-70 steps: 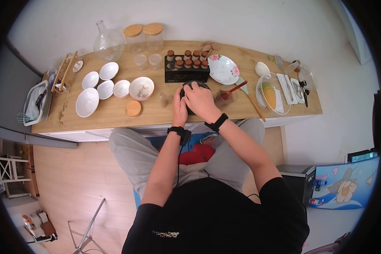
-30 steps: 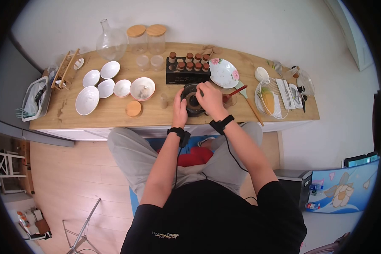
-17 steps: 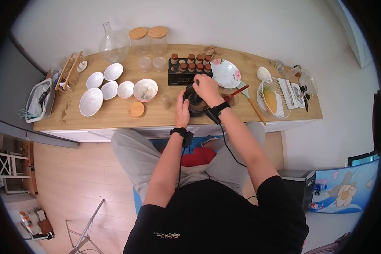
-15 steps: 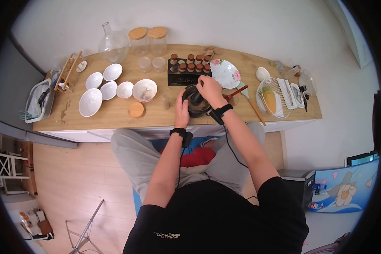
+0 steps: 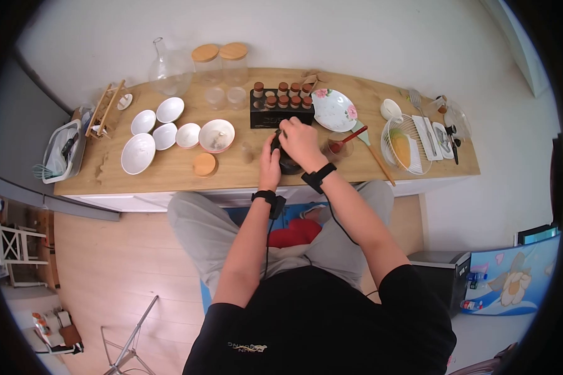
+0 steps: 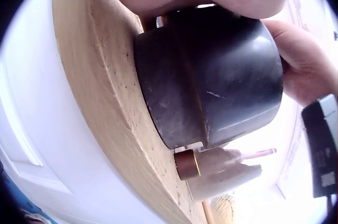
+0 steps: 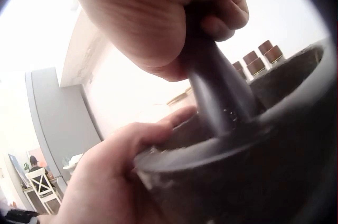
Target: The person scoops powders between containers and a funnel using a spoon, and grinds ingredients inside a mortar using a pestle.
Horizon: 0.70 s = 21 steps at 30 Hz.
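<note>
A dark mortar (image 6: 211, 81) stands on the wooden counter near its front edge, in front of the black spice rack. My left hand (image 5: 269, 165) is wrapped round the mortar's left side; the right wrist view shows its fingers at the rim (image 7: 185, 155). My right hand (image 5: 300, 145) grips the top of a dark pestle (image 7: 219, 92), whose lower end is inside the mortar. What lies in the bottom of the mortar is hidden.
Left of the hands are a small jar (image 5: 247, 153), a wooden lid (image 5: 204, 165) and several white bowls (image 5: 138, 154). Behind stands the spice rack (image 5: 281, 117). To the right are a glass cup with a red-handled utensil (image 5: 355, 134), a spatula (image 5: 377, 159), a floral plate (image 5: 334, 111) and a wire basket (image 5: 406, 145).
My right hand has shifted left over the mortar, with the pestle still in its grip. The left hand has stayed at the mortar's side.
</note>
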{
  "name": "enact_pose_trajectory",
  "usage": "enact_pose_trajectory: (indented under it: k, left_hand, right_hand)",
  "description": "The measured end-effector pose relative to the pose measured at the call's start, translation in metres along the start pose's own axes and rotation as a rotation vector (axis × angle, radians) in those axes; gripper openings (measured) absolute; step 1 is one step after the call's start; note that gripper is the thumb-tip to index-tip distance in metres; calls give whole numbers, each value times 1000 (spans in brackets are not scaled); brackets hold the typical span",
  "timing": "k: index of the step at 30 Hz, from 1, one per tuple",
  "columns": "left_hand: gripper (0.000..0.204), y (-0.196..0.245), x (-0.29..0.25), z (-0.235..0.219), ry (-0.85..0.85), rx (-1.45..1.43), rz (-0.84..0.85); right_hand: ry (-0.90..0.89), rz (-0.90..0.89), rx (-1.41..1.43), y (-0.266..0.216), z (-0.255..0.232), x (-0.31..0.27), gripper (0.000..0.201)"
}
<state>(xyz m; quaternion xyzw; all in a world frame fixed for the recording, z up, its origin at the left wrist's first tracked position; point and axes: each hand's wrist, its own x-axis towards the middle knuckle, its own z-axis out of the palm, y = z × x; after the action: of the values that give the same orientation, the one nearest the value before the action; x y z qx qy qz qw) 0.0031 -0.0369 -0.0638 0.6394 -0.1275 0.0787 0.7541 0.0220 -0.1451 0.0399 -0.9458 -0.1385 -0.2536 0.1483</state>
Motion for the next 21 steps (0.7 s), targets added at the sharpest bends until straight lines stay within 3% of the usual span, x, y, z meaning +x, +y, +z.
enact_pose_trajectory:
  k: [5, 9, 14, 19, 21]
  left_hand:
    - [44, -10, 1, -2, -16, -45, -24]
    - [43, -5, 1, 1, 20, -97, -53]
    - [43, -1, 0, 1, 0, -122, -57]
    - [43, 1, 0, -3, -13, -10, -7]
    - [45, 1, 1, -3, -35, -16, -45]
  right_hand:
    - [31, 144, 66, 42, 0, -11, 8]
    - [-10, 203, 52, 20, -18, -33, 8]
    - [-4, -50, -33, -17, -18, -28, 12]
    - [13, 13, 1, 3, 0, -3, 10]
    - [24, 115, 47, 17, -1, -1, 9]
